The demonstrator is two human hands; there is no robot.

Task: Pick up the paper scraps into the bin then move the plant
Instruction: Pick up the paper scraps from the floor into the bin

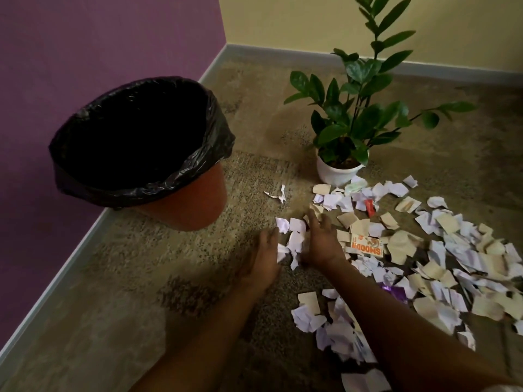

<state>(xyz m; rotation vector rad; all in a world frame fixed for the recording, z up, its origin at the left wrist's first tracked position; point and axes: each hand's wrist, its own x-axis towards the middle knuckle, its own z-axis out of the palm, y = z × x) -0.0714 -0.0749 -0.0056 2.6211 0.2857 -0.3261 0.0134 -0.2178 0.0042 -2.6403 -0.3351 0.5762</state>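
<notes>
Many torn paper scraps (441,258), white, beige and pale purple, lie spread over the carpet on the right. My left hand (264,258) and my right hand (319,241) rest on the floor with fingers apart, cupped around a small clump of white scraps (293,237) between them. An orange bin (195,205) lined with a black bag (135,137) stands at the left by the purple wall. A green leafy plant (359,108) in a white pot (331,174) stands behind the scraps.
An orange printed card (366,246) and a small red piece (369,206) lie among the scraps. One stray scrap (278,193) sits between bin and pot. Purple wall at left and yellow wall behind meet in a corner. Bare carpet shows at the lower left.
</notes>
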